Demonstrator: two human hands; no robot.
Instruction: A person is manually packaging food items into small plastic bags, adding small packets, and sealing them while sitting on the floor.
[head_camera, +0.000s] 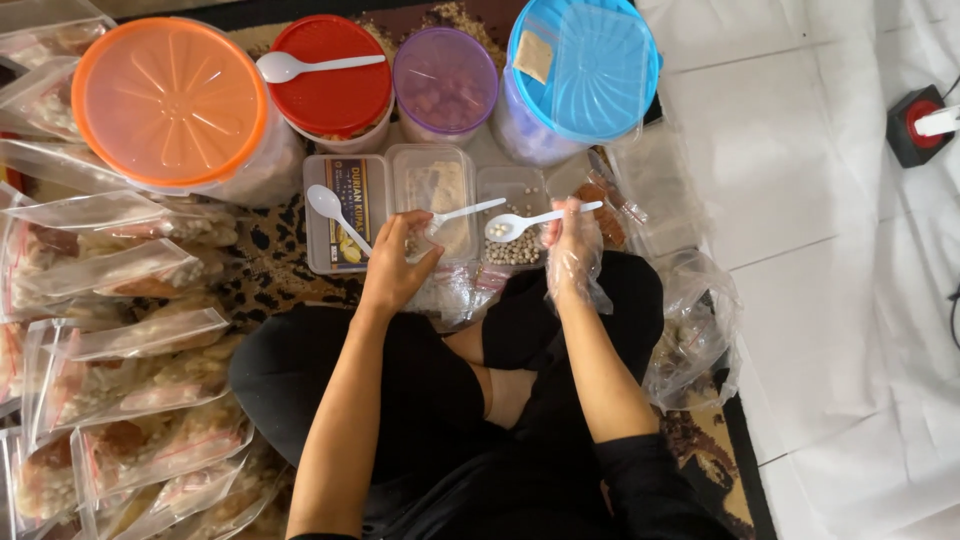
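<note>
Where the patterned rug (265, 262) ends on the person's right, white floor tiles (760, 130) begin, partly covered by white cloth (880, 420); a black and red device (918, 125) sits on the tiles at the far right. The person sits cross-legged on the rug in black clothing.

Along the far edge stand four tubs: a large one with an orange lid (170, 100), one with a red lid (332, 72) bearing a white spoon (315, 66), a purple-lidded tub (445, 82) with reddish pieces showing through, and a tall tub with a blue lid (583, 66) carrying a small tan square. In front of them sit three clear trays side by side: the left tray (347, 212) has a printed label and a white spoon lying across it, the middle tray (437, 195) holds pale beige material, and the right tray (513, 215) holds small pale round balls.

The left hand (397, 265), bare, is closed around the handle of a white spoon (462, 212) whose bowl end is hidden near the fingers over the middle tray. The right hand (572, 245), in a clear plastic glove, pinches the handle of another spoon (530, 222), its bowl carrying a few balls above the right tray.

Filled zip bags (130, 330) lie stacked on the person's left, and a crumpled clear bag (695, 330) lies by the right knee.
</note>
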